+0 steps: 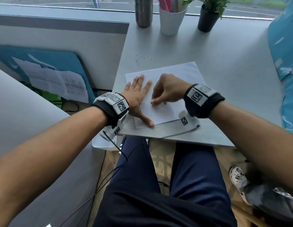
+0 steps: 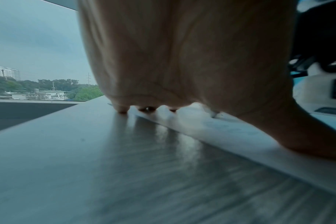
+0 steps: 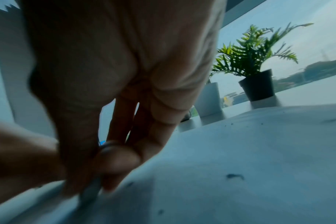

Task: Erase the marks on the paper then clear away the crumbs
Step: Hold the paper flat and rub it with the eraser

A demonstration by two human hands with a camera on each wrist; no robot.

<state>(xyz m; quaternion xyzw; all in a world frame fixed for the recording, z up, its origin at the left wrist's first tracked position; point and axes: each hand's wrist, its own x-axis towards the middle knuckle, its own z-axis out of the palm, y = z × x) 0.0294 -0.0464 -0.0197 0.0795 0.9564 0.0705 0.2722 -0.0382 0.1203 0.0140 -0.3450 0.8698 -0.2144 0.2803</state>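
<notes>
A white sheet of paper (image 1: 180, 74) lies near the front edge of the grey desk (image 1: 224, 59). My left hand (image 1: 137, 92) lies flat on the paper's left part, fingers spread and straight, thumb (image 1: 146, 121) near the front corner. My right hand (image 1: 165, 92) hovers over the middle of the sheet, its fingers pinching a small white eraser (image 1: 152, 101) whose tip touches the paper. In the right wrist view the eraser (image 3: 90, 192) is blurred between thumb and fingers, with dark crumbs (image 3: 234, 176) on the paper (image 3: 239, 151). More dark crumbs (image 1: 139, 60) lie on the desk beyond the sheet.
At the desk's far edge stand a steel bottle (image 1: 143, 12), a white cup (image 1: 171, 18) of pens and a potted plant (image 1: 209, 15). A blue cushion (image 1: 284, 51) lies at the right. A white bin (image 1: 103, 143) sits below the desk's left front corner.
</notes>
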